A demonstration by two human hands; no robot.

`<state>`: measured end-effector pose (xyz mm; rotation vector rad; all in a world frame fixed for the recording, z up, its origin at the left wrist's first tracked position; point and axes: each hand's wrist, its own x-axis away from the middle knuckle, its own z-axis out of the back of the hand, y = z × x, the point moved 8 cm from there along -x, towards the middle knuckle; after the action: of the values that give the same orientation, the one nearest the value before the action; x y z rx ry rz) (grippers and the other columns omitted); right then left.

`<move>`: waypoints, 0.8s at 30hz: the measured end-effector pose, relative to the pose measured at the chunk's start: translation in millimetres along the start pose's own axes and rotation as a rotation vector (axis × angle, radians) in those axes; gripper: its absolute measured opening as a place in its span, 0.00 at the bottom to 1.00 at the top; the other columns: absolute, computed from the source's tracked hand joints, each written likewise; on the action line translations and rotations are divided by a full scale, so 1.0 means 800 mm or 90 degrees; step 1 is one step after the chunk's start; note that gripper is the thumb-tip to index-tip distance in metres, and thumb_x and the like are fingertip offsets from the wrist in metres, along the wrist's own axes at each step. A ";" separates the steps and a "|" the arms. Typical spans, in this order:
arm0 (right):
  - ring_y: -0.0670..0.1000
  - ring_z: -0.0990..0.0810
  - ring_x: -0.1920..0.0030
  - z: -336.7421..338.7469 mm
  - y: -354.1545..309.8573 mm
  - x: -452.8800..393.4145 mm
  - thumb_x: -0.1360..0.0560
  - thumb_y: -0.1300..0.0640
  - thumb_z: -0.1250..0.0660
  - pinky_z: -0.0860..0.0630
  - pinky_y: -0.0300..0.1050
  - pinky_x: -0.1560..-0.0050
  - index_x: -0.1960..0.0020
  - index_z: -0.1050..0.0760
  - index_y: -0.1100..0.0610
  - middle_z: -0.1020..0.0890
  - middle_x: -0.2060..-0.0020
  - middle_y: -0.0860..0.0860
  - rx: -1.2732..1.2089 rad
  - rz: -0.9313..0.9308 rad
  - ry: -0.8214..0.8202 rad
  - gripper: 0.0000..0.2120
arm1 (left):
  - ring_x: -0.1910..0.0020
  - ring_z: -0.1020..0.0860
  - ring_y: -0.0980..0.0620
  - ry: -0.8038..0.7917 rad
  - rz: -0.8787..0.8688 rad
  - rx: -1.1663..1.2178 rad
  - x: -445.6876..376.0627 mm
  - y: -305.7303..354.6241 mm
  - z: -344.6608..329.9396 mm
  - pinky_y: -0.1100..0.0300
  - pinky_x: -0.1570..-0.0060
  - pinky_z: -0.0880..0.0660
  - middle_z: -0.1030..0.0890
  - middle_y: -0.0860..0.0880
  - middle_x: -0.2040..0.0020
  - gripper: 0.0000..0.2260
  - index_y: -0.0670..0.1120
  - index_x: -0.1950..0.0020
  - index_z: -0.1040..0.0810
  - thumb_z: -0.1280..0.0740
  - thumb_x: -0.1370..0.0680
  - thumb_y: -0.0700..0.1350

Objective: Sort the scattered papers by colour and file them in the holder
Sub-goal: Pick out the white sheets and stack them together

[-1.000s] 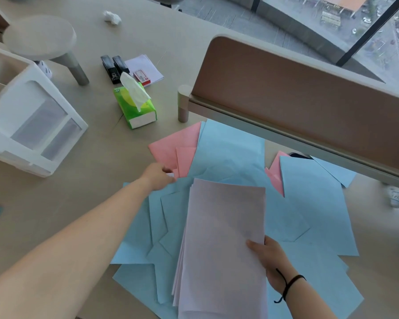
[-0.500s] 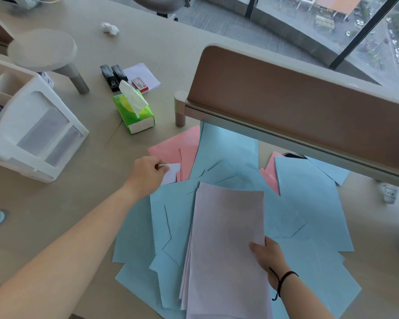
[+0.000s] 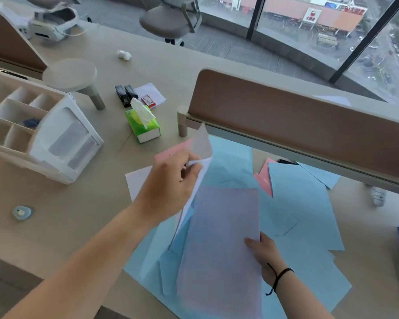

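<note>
1. Progress: sorting is judged to be at an early stage. A white stack (image 3: 219,245) is being held at its right edge by the right hand (image 3: 264,256), thumb on top and the other fingers hidden beneath it.
2. A white sheet (image 3: 200,146) is being pinched by the left hand (image 3: 171,180) between thumb and curled fingers; it is being held raised, its free corner standing above the fingertips and its lower part hanging toward the stack.
3. Another white sheet (image 3: 136,183) is lying flat on the desk (image 3: 78,215), partly covered by the left wrist.
4. Remaining work: blue papers (image 3: 304,203) are lying spread beneath and to the right of both hands, overlapping loosely. Pink papers are showing at two places: one (image 3: 173,150) just beyond the left fingertips, another (image 3: 264,178) beyond the right hand, tucked between blue sheets. Neither colour is being gathered.
5. Filing is judged not yet begun.
6. Containers: the holder (image 3: 44,139) is standing well to the left of the left hand, apart from all papers. Its compartments are being shown blurred; no coloured paper is seen in them. A small dark blue item (image 3: 30,122) is lying in one compartment; its nature cannot be told.
7. A tissue box (image 3: 145,125) is standing beyond the left fingertips, a tissue protruding from the top.
</note>
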<state>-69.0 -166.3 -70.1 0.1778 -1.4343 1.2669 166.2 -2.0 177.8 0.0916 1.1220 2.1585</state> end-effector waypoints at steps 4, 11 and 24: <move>0.62 0.14 0.52 0.011 0.005 0.010 0.22 0.66 0.37 0.17 0.59 0.50 0.45 0.20 0.57 0.13 0.52 0.57 -0.082 0.007 -0.039 0.11 | 0.70 0.28 0.53 -0.079 0.000 0.098 0.037 0.052 -0.057 0.68 0.67 0.33 0.23 0.49 0.69 0.04 0.46 0.55 0.21 0.33 0.21 0.44; 0.56 0.29 0.66 0.046 0.040 0.021 0.54 0.44 0.15 0.31 0.47 0.61 0.60 0.29 0.55 0.26 0.66 0.60 -0.247 -0.094 -0.106 0.32 | 0.67 0.27 0.64 -0.157 0.072 0.409 0.066 0.111 -0.095 0.71 0.63 0.32 0.21 0.60 0.65 0.04 0.50 0.53 0.21 0.34 0.21 0.42; 0.63 0.15 0.49 0.077 0.069 0.017 0.21 0.63 0.34 0.18 0.61 0.47 0.39 0.21 0.60 0.14 0.49 0.61 -0.291 -0.075 -0.099 0.11 | 0.64 0.18 0.42 -0.048 0.710 0.456 0.222 -0.158 -0.218 0.53 0.69 0.18 0.19 0.36 0.55 0.05 0.36 0.47 0.25 0.38 0.18 0.37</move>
<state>-151.2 -182.6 -76.2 0.0504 -1.7807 0.8169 38.3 33.3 -68.0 1.3815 2.0499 2.4087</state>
